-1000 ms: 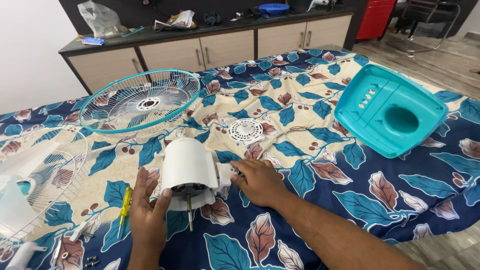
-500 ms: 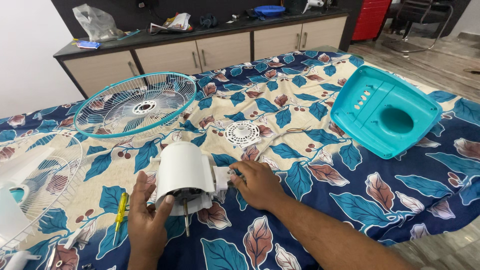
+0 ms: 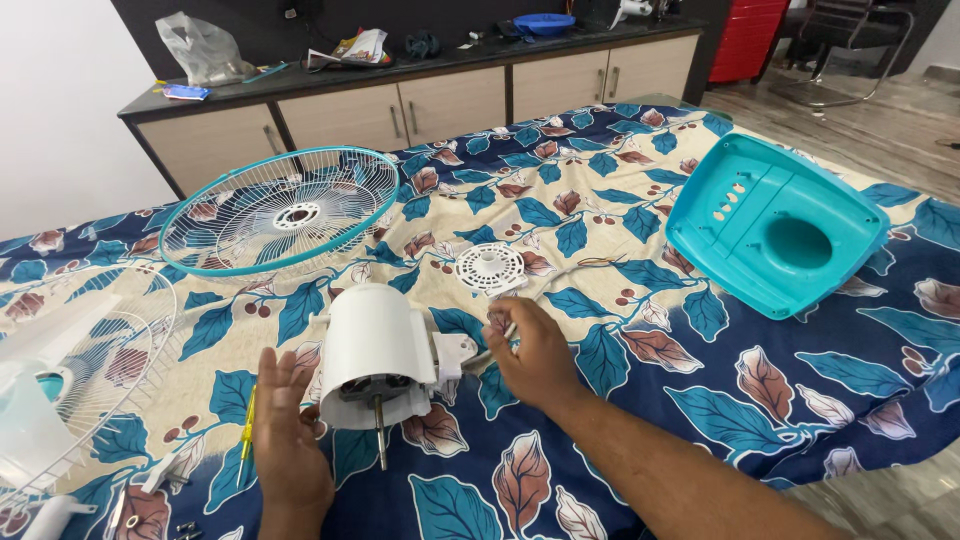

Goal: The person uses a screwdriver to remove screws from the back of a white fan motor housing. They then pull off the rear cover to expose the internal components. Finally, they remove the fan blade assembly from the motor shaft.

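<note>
A white fan motor housing lies on the leaf-patterned bedsheet, its metal shaft pointing toward me. My left hand is open just left of the housing, fingers spread, close to its lower edge. My right hand sits to the right of the housing, fingers pinched on a small white part by the housing's side bracket. A round white vented cap rests just beyond my right hand.
A teal-rimmed fan grille lies at back left, a white grille at far left. A teal fan base sits at right. A yellow-handled screwdriver and loose screws lie near my left hand. A cluttered cabinet stands behind.
My left hand has let go of the housing and opened beside it. My right hand has drawn slightly right, away from the housing, pinching a small part.
</note>
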